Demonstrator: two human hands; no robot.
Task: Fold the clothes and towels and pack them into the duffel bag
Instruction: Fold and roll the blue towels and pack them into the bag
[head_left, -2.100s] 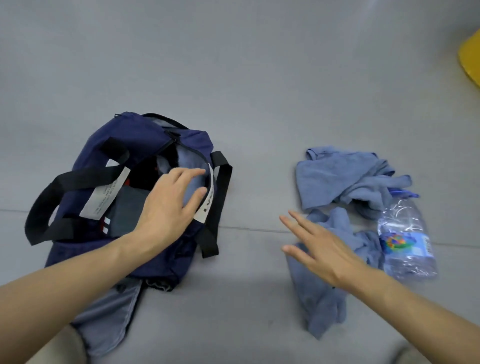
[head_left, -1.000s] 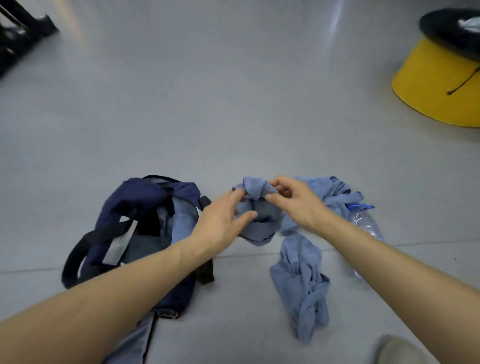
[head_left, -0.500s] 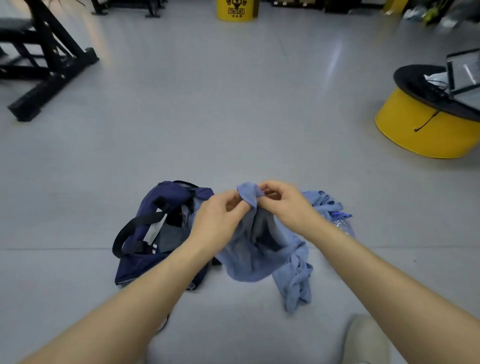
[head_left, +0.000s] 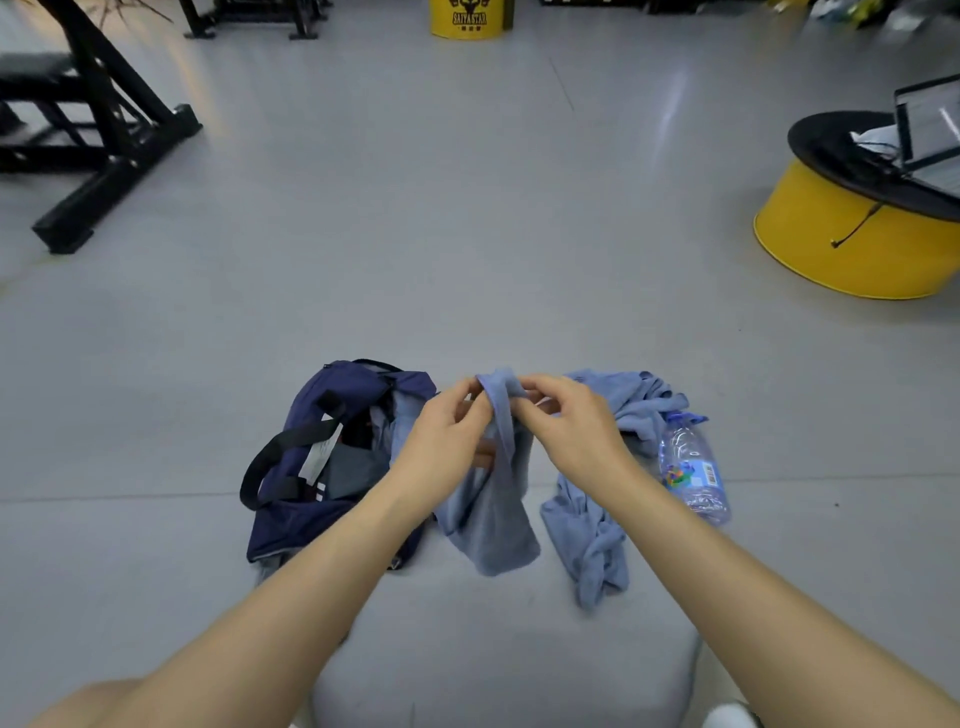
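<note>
**Two hands are holding up one blue towel beside the open bag**

We are looking down at a person's two bare forearms, which are reaching forward over a grey floor (head_left: 467, 234). The left hand (head_left: 447, 436) and the right hand (head_left: 571, 431) are meeting in the middle. Each one is pinching the top edge of a light blue towel (head_left: 493, 519) between thumb and fingers, so both hands are closed on this cloth. The towel is hanging down from the fingers in loose folds. Whether its lower corner is touching the surface below, we cannot tell.

The navy duffel bag (head_left: 332, 395) is lying on the floor just to the left of the left hand. Its mouth is standing open and dark things are showing inside, but we cannot tell what they are. A black strap (head_left: 280, 452) is curving over its near side, and a white label (head_left: 322, 452) is lying beside the strap.

To the right of the hanging towel, a crumpled blue cloth (head_left: 587, 545) is lying on the floor in a long heap. Behind the right hand, a second blue cloth (head_left: 639, 400) is lying bunched up. A clear water bottle (head_left: 691, 467) is lying on its side, with its blue cap end touching this second cloth.

Far off at the right edge, a yellow round stand (head_left: 857, 249) with a black top is carrying an open laptop (head_left: 930, 124). At the far left a black metal frame (head_left: 109, 135) is standing, and a yellow bucket (head_left: 467, 18) is showing at the top edge.
</note>
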